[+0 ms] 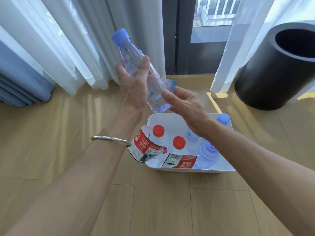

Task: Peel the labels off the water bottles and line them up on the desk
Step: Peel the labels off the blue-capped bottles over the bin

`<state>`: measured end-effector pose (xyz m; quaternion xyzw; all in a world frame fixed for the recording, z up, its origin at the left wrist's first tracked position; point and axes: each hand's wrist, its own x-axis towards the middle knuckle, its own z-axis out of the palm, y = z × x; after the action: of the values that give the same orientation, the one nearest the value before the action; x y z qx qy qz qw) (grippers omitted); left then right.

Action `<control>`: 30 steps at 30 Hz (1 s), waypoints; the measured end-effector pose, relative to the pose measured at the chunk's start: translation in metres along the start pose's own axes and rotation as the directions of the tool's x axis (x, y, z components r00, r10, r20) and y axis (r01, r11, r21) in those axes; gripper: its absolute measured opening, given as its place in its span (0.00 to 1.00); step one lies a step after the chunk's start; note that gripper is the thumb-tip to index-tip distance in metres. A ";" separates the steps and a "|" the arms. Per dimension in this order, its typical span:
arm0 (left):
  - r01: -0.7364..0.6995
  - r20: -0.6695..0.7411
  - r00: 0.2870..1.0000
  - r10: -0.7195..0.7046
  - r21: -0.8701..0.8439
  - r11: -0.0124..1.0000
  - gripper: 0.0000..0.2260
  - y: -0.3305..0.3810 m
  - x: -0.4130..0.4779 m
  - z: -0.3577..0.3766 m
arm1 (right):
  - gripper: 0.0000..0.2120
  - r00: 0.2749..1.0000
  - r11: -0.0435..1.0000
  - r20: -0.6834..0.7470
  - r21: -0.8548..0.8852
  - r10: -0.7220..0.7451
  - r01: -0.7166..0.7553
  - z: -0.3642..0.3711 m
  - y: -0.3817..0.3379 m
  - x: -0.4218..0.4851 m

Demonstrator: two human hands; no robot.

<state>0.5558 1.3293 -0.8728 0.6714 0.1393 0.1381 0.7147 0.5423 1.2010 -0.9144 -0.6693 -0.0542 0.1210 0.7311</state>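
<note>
Left hand (pixel 134 86) wraps bottle (pixel 130 53); right hand (pixel 185 104) pinches label (pixel 168 84). Risk: label tears above pinch, leaving strip.

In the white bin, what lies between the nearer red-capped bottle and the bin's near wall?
The head view shows a loose red and white label lying between that red-capped bottle and the white bin wall.

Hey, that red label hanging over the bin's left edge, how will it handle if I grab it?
The red label is probably floppy and very light: it is a thin strip curling over the rim of the white bin. Much of it overhangs the edge, so a nudge may well tip it out.
</note>
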 end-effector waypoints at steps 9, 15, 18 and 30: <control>-0.009 0.003 1.000 0.009 0.086 0.996 0.21 -0.011 0.010 -0.007 | 0.06 0.959 0.996 -0.269 -0.011 -0.089 0.089 0.013 -0.005 0.003; 0.160 -0.076 0.986 -0.148 0.204 0.966 0.56 -0.031 -0.002 0.004 | 0.11 0.908 0.883 -0.269 -0.431 -0.321 0.185 0.014 0.012 -0.005; 0.159 -0.116 0.984 -0.136 0.223 0.962 0.55 -0.030 0.001 0.004 | 0.10 0.891 0.812 -0.170 -0.509 -0.421 0.287 0.020 0.012 -0.011; 0.087 0.071 0.993 -0.091 0.056 0.995 0.35 -0.016 0.007 -0.031 | 0.07 0.996 0.993 -0.054 0.100 0.068 -0.062 -0.011 -0.005 0.004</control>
<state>0.5509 1.3600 -0.8905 0.6879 0.1463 0.0774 0.7067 0.5497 1.1907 -0.9105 -0.6371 -0.0055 0.1282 0.7600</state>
